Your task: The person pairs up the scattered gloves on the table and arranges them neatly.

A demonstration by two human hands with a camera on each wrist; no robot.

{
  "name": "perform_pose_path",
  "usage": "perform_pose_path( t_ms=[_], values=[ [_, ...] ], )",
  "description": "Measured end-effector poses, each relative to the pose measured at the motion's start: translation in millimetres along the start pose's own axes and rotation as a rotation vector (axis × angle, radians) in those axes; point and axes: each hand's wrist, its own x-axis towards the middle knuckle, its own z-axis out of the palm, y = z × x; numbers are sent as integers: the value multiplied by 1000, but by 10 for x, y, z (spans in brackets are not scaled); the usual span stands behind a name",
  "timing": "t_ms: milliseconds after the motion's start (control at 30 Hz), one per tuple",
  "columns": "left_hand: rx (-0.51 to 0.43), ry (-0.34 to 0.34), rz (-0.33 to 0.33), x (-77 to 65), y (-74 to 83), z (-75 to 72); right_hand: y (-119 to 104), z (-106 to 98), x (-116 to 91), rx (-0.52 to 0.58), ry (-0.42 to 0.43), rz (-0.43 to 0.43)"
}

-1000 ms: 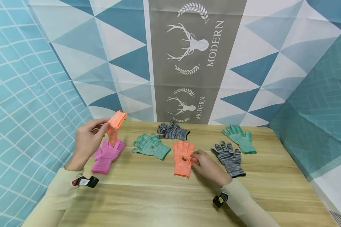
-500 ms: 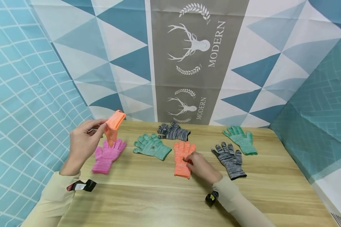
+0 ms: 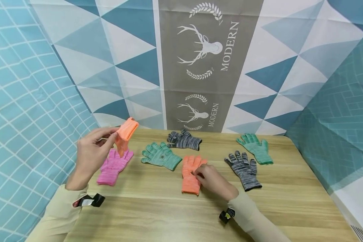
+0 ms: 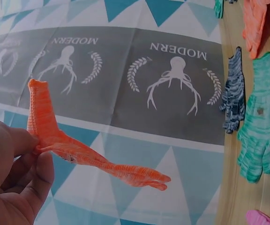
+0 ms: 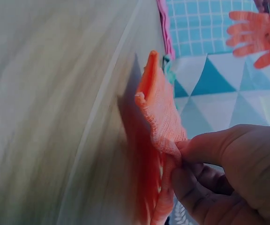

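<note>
My left hand (image 3: pixel 93 151) pinches an orange knit glove (image 4: pixel 78 150) between thumb and fingertips, held up in the air. Its cuff points upward and its fingers dangle above a pink glove (image 3: pixel 112 169) on the table. On the right, my right hand (image 3: pixel 213 181) pinches a second orange glove (image 5: pixel 161 108) near its middle. That glove's cuff stands off the tabletop in the right wrist view, with a shadow under it. Part of its palm and some of its fingers are hidden behind my hand.
A green glove (image 3: pixel 161 156) and a grey striped glove (image 3: pixel 184 139) lie left of the middle. Another grey glove (image 3: pixel 243 169) and another green glove (image 3: pixel 257 148) lie to the right. A patterned cloth wall (image 3: pixel 196 67) rises behind the wooden table (image 3: pixel 157 215).
My right hand has shifted from the orange glove's side to its middle and pinched it, and the glove has moved slightly toward me. The left hand keeps its glove raised.
</note>
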Motion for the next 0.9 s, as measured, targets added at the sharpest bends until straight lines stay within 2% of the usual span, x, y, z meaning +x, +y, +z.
perform_pose_path(
  t_ms=[200, 500, 767, 900],
  values=[
    [10, -7, 49, 4, 68, 34, -197, 3, -61, -53, -18, -54],
    [-4, -30, 135, -47, 169, 158, -385, 92, -195, 23, -196, -103],
    [-36, -120, 167, -101, 306, 331, -430, 150, -223, 43, -255, -133],
    [-88, -180, 191, -154, 361, 479, -403, 109, -207, 78, -253, -88]
  ],
)
